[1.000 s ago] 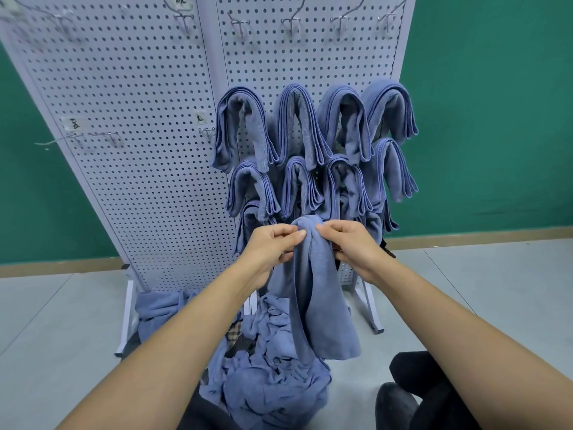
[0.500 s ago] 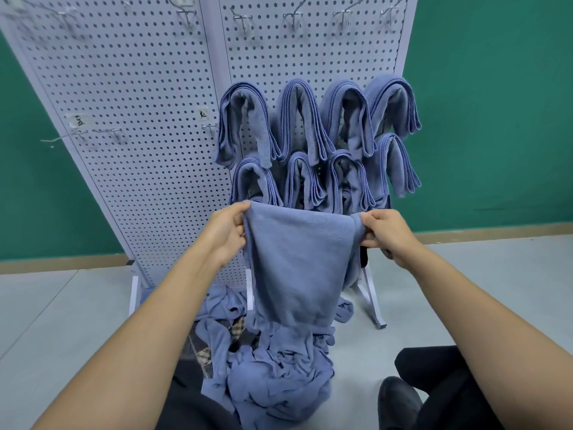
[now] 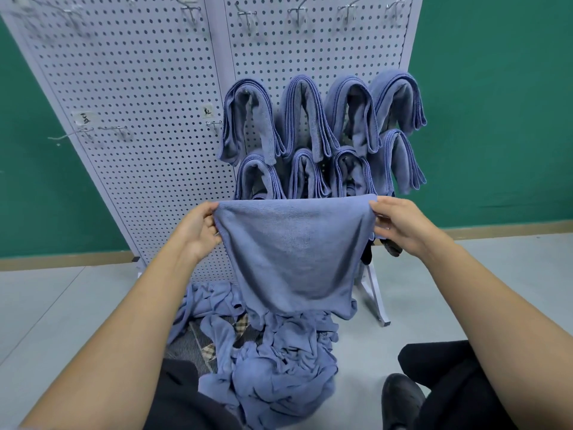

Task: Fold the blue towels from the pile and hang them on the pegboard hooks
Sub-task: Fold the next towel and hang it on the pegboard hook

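Now the left hand (image 3: 198, 231) and right hand (image 3: 400, 225) each pinch a top corner of the towel (image 3: 294, 252), holding it wide and flat for folding.

Head cam, wide-angle, fwd-down, close to pegboard (image 3: 148, 119).

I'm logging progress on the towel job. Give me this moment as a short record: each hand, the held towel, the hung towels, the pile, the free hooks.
left hand: grips the upper left corner of the towel
right hand: grips its upper right corner
towel: spread wide between the hands, in front of the pegboard
hung towels: eight in view, folded, two rows of four
pile: crumpled on the floor below the towel
free hooks: top row and left side of the pegboard
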